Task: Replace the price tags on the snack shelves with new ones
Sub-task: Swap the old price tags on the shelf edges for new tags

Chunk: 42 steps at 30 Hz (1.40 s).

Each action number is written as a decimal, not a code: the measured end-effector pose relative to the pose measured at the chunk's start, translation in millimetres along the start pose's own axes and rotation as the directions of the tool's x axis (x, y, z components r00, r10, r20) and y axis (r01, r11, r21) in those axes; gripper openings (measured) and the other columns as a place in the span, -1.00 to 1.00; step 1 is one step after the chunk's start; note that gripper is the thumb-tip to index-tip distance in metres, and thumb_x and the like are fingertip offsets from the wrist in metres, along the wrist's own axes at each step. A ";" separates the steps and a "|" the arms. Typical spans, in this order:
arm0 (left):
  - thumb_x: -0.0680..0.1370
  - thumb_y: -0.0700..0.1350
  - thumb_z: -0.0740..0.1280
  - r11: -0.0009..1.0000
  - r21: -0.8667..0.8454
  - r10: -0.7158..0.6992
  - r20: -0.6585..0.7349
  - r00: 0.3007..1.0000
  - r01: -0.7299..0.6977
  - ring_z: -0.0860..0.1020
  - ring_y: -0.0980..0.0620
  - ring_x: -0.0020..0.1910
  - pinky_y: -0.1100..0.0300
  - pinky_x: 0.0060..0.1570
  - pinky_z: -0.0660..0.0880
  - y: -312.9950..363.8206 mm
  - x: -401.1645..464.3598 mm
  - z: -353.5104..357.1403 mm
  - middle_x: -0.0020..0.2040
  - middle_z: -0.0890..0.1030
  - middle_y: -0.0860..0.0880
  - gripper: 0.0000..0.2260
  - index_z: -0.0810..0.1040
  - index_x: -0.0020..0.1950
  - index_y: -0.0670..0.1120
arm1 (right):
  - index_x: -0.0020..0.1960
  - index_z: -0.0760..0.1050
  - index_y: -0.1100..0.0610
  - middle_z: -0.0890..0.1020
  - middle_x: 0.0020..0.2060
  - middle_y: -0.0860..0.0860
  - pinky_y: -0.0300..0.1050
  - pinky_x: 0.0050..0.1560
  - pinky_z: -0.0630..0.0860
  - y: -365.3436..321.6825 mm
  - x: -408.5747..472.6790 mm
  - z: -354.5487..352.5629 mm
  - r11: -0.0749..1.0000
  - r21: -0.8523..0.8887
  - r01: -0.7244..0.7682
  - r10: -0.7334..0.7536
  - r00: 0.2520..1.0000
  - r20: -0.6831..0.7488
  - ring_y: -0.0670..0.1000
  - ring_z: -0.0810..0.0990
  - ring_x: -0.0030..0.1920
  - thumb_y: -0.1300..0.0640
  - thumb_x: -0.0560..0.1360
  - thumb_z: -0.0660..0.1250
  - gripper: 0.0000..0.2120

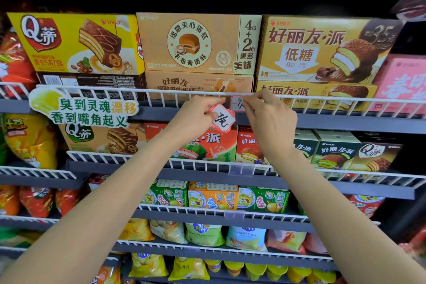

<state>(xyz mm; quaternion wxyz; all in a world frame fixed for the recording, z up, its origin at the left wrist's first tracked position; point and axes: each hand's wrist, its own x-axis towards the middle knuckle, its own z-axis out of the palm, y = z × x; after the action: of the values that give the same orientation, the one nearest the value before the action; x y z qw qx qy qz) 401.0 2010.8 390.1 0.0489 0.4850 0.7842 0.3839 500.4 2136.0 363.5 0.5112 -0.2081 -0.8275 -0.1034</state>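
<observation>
Two bare hands meet at the white wire rail (161, 91): left hand (198, 113) pinching a red-edged price tag (221, 118) just below it, right hand (268, 114) fingertips closed on the clear tag holder (237, 103); best slid in level, gently.

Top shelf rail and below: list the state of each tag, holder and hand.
Red tag: loose, held in left hand.
White tag: in the top rail holder, pinched by right hand.
Second rail holder: empty.
Third rail holder: empty.
</observation>
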 end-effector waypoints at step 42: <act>0.60 -0.21 0.21 0.878 -0.477 -0.230 -0.345 0.910 0.041 0.59 0.01 -0.02 0.13 -0.01 0.60 -130.3 -89.2 -150.4 -0.01 0.62 -0.10 -0.83 0.55 0.08 -0.03 | -0.21 0.59 0.08 0.55 -0.38 -0.13 -0.35 -0.37 0.31 -221.2 44.4 38.1 0.683 0.687 -0.249 -0.117 0.891 0.439 -0.19 0.45 -0.38 0.11 0.46 0.40 -0.91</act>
<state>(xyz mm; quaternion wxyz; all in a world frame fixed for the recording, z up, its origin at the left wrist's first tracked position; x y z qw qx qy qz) 286.0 1825.6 384.4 0.0321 0.3156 0.6971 0.6429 352.9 1963.9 394.8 0.3493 -0.0367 -0.8857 0.3035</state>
